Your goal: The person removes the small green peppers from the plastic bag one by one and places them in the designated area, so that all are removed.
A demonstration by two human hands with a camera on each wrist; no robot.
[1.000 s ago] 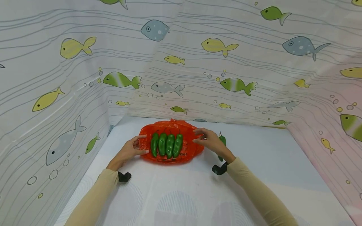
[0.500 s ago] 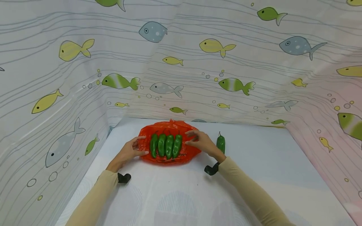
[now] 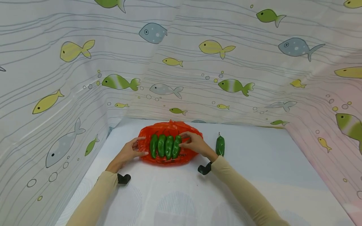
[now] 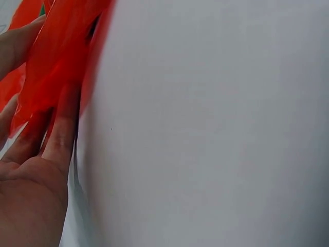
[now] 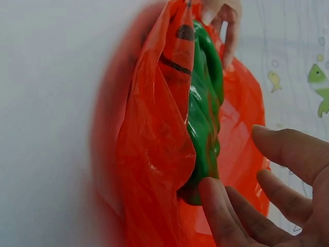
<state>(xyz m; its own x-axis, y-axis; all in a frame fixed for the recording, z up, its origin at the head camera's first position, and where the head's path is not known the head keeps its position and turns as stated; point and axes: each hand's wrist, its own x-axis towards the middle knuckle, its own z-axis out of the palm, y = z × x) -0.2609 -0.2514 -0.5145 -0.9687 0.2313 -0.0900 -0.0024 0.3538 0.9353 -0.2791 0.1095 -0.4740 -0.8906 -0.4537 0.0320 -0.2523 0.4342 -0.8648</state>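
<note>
Several long green peppers lie side by side on a crinkled red plastic bag, which is spread out near the back of the table. My left hand holds the bag's left edge; in the left wrist view its fingers run beneath the plastic. At the right end of the row is my right hand, its spread fingertips at the rightmost pepper. Seen from the right wrist, one fingertip is at the lower end of a green pepper; whether it touches is unclear.
One more green pepper lies on the white table to the right of the bag. Fish-patterned sheets form walls at the back and both sides. A black camera mount sits on the right wrist, another on the left.
My right hand has moved left over the bag to the rightmost pepper, uncovering the lone pepper behind its wrist. The left hand stays at the bag's left edge.
</note>
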